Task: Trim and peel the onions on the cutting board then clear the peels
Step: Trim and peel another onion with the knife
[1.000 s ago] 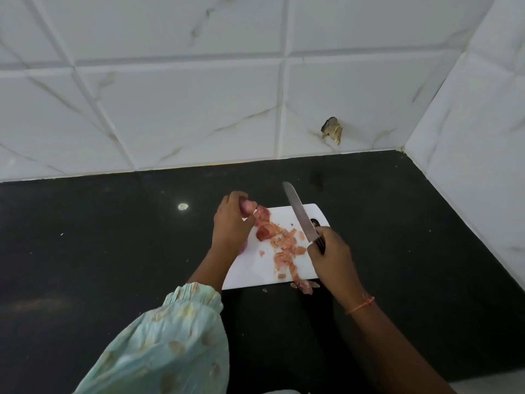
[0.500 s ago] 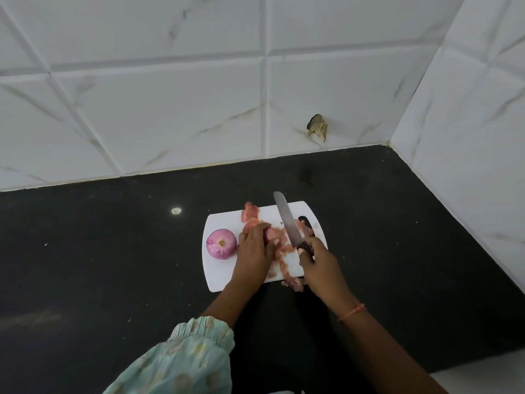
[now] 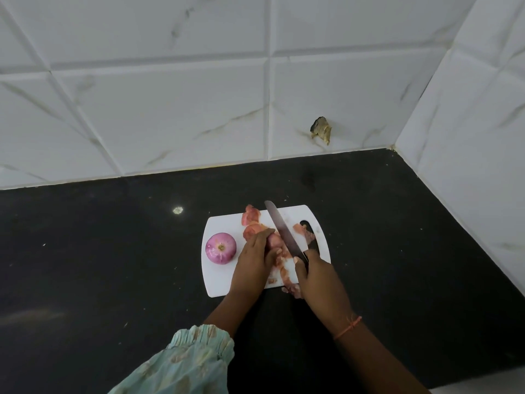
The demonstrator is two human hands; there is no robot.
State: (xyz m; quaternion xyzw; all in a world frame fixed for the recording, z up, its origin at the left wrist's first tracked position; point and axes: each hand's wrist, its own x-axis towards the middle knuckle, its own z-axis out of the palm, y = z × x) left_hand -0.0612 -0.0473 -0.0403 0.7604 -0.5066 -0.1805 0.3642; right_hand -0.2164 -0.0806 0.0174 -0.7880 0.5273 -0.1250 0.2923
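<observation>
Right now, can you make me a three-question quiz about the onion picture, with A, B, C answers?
1. Where is the peeled onion?
A. left end of the cutting board
B. on the black counter
C. against the wall

2. What colour is the board?
A. green
B. white
C. brown

3. What does the right hand do?
A. lies flat
B. holds the knife
C. holds an onion

Answers:
1 A, it sits at the board's left end.
2 B, the board is plain white under the pink peels.
3 B, its fingers curl round the handle, while the left hand reaches into the peels.
</observation>
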